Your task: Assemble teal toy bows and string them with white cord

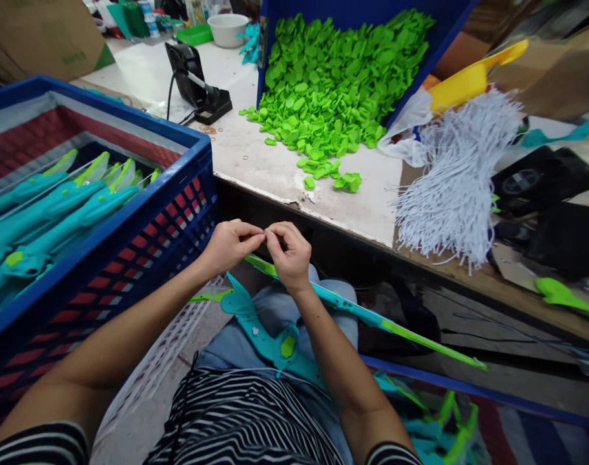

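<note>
My left hand and my right hand meet above my lap, thumb and fingertips pinched together on each. Whatever lies between the fingertips is too small to make out. Beneath them a teal and green plastic toy crossbow rests across my thighs. Its long thin bow part, with lime-green ends, passes under my right hand and wrist. A thin white string runs near my waist, by the toy's lower part.
A blue crate of similar teal toys stands left. On the white table are a small black fan, a blue bin spilling green plastic pieces, white strings and a yellow scoop. More toys lie lower right.
</note>
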Demonstrator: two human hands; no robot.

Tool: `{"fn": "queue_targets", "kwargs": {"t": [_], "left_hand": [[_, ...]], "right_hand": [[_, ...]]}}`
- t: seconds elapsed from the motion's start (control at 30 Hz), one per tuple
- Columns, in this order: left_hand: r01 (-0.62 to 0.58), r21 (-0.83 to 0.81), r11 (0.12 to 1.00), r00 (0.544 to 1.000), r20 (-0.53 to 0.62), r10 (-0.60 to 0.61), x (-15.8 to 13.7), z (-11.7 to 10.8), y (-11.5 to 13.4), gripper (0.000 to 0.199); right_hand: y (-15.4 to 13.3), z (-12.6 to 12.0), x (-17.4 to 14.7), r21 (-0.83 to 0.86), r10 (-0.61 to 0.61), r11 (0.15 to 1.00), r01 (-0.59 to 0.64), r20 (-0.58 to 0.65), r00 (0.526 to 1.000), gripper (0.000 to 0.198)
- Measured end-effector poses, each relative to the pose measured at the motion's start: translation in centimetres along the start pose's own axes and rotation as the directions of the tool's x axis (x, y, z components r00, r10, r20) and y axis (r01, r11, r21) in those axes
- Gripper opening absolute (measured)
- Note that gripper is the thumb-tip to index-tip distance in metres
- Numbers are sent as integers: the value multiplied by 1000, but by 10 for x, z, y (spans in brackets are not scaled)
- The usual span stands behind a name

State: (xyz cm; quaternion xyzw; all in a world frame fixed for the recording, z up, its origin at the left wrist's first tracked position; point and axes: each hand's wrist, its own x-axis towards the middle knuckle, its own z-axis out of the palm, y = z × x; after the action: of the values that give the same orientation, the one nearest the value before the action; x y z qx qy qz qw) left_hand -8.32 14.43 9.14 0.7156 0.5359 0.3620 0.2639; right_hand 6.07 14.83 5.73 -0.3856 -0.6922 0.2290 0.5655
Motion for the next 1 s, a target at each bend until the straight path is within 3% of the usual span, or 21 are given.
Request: {"fn": "queue_targets", "kwargs": {"t": [0.13,0.2,0.27,0.33,0.4,0.47,0.5,0.57,0.63,0.7,0.87,1.0], "left_hand": [[-169,107,980,985,-12,171,4,8,-9,20],[-275,173,946,961,16,276,4,5,-12,21],[-314,224,923,944,-26,328,-5,-2,-14,19],[-232,270,935,941,-182,286,-28,-11,-17,19],[-52,266,962,921,-360,149,-65,-16,-22,20],[127,208,970,922,-385,-39,-113,-14,-31,18],[201,177,963,940,-310,-139,-138,-9,-35,17],[315,147,938,949,-48,-312,-186,2,-43,16],[386,165,908,897,161,-411,-223,14,-47,19],[407,201,891,860,243,-448,-244,21,-45,23],[337,280,899,847,327,-420,-244,22,-32,17],[209,365,907,768,513,-383,-225,28,-24,18]], "right_hand": [[7,-2,-6,-103,-51,993,49,-12,999,16],[9,1,-9,-161,-77,984,71,-33,996,16],[9,2,-14,-178,-94,980,88,-25,995,16],[6,1,-19,-172,-114,978,113,8,993,14],[0,-4,-26,-169,-144,974,150,48,988,12],[-6,-8,-36,-176,-193,962,207,94,977,13],[-10,-10,-41,-176,-230,952,250,126,965,15],[-15,-10,-54,-158,-312,924,349,218,925,16],[-17,-4,-68,-119,-368,896,428,340,865,16],[-13,7,-81,-101,-356,886,453,477,803,16],[9,48,-97,-154,-141,916,370,739,659,28],[14,76,-96,-215,15,923,320,850,527,48]]}}
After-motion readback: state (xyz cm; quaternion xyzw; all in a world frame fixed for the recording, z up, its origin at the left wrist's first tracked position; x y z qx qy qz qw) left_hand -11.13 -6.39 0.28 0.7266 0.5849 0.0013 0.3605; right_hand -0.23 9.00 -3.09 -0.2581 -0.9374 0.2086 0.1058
